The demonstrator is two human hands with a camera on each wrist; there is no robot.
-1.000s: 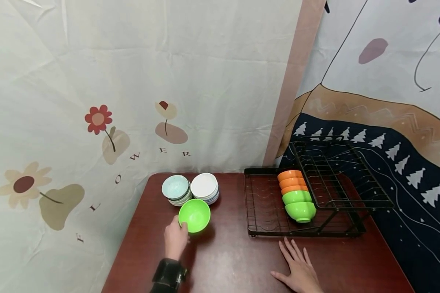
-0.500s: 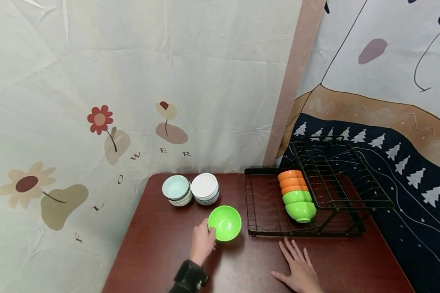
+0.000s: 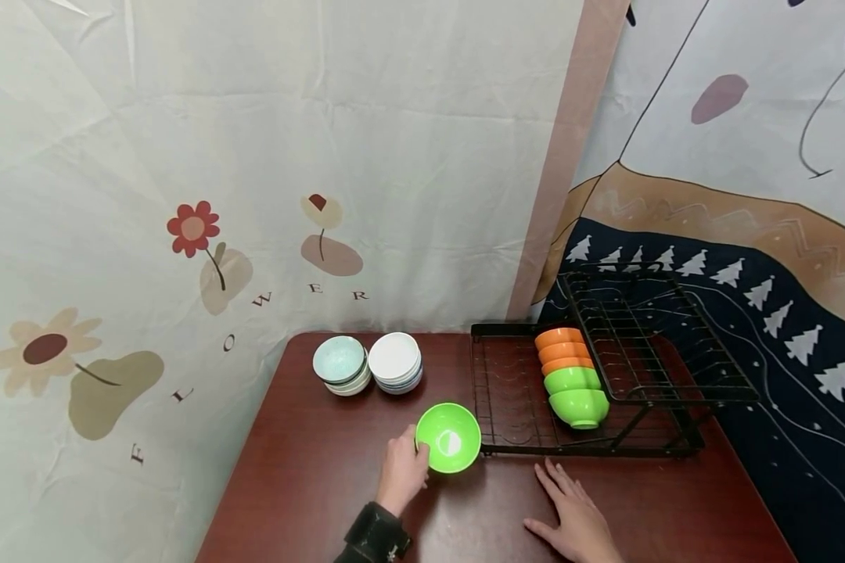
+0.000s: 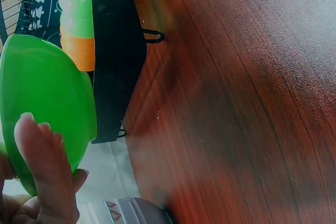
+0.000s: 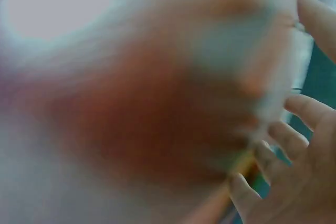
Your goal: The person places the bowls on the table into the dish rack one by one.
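Observation:
A bright green bowl (image 3: 449, 439) is pinched at its left rim by my left hand (image 3: 403, 471), thumb on the inside. In the left wrist view the green bowl (image 4: 47, 93) is seen from the side, held above the table, with fingers (image 4: 46, 161) against its outer wall. My right hand (image 3: 576, 518) rests on the table with fingers spread, in front of the black dish rack (image 3: 521, 449). In the right wrist view the fingers of the right hand (image 5: 310, 156) show at the right edge; the rest is blurred.
Inside the rack's lower tier stands a row of nested orange bowls (image 3: 562, 349) and green bowls (image 3: 579, 407). An upper rack tier (image 3: 662, 344) overhangs on the right. Two bowl stacks, one topped pale blue (image 3: 339, 360), one white (image 3: 393, 356), sit at the table's back left.
My left hand has carried the green bowl rightward and slightly nearer, away from the two bowl stacks and up to the rack's front left corner. The right hand stays nearly where it was.

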